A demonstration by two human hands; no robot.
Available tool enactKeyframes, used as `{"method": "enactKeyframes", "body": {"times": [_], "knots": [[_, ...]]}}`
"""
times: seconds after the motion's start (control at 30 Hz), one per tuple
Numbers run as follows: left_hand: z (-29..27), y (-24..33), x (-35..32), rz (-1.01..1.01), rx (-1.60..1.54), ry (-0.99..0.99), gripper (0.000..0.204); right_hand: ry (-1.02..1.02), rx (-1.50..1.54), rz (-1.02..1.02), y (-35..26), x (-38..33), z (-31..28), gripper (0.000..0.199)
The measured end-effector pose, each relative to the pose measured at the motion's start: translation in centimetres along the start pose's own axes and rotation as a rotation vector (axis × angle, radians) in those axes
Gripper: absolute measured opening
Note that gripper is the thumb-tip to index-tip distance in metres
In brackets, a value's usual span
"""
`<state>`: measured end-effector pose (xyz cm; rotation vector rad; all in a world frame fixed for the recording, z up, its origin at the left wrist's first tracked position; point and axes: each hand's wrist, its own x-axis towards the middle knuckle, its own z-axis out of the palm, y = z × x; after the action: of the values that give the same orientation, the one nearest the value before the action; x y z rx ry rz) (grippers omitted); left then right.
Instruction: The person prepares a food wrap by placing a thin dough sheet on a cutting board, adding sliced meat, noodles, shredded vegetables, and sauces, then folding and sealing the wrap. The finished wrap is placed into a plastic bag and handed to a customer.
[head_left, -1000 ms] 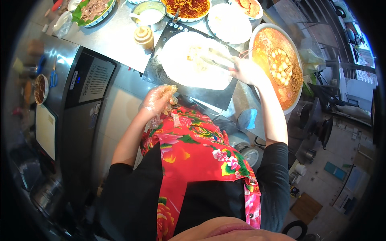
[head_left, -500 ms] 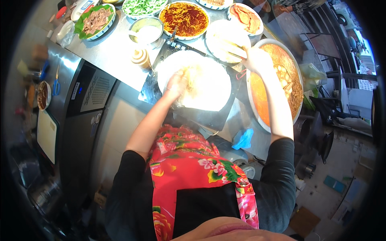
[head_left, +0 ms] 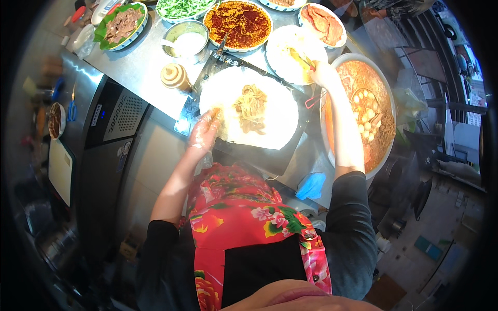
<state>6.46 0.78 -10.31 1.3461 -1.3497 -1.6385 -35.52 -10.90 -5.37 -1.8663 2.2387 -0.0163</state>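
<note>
A large pale round sheet [head_left: 280, 116], glaringly lit and perhaps a thin wrap, lies on a dark board [head_left: 228, 150] in front of me. Brown and yellowish shredded food [head_left: 251, 106] is heaped at its middle. My left hand [head_left: 205, 132], in what looks like a clear thin glove, is at the sheet's left edge, fingertips closed on the rim. Over a white plate of pale and yellow food [head_left: 284, 54], my right hand [head_left: 326, 75] grips tongs [head_left: 310, 64], their tips down in the food. Glare hides detail on plate and sheet.
To the right stands a big basin of red-orange stew [head_left: 358, 78] with a ladle of pale round pieces [head_left: 367, 111]. Behind are chili oil [head_left: 238, 23], chopped greens [head_left: 181, 8], sliced meat [head_left: 322, 26], a metal pot [head_left: 189, 44] and a squeeze bottle [head_left: 175, 76]. A blue cloth [head_left: 311, 185] lies near the edge.
My left hand has moved from the food heap back to the sheet's left edge, uncovering the heap. The tongs in my right hand have come closer together over the plate.
</note>
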Motion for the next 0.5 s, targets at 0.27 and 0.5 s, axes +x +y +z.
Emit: {"method": "enactKeyframes", "body": {"times": [0.27,0.5], "knots": [[-0.4,0.0,-0.3,-0.025,0.113,0.011,0.037,-0.077,0.107,-0.019,-3.0,-11.1,-6.5,0.048],[1.5,-1.7,6.7,0.172,0.241,0.041,0.035,-0.478,0.526,0.021,-9.2,-18.3,-0.9,0.062]]}}
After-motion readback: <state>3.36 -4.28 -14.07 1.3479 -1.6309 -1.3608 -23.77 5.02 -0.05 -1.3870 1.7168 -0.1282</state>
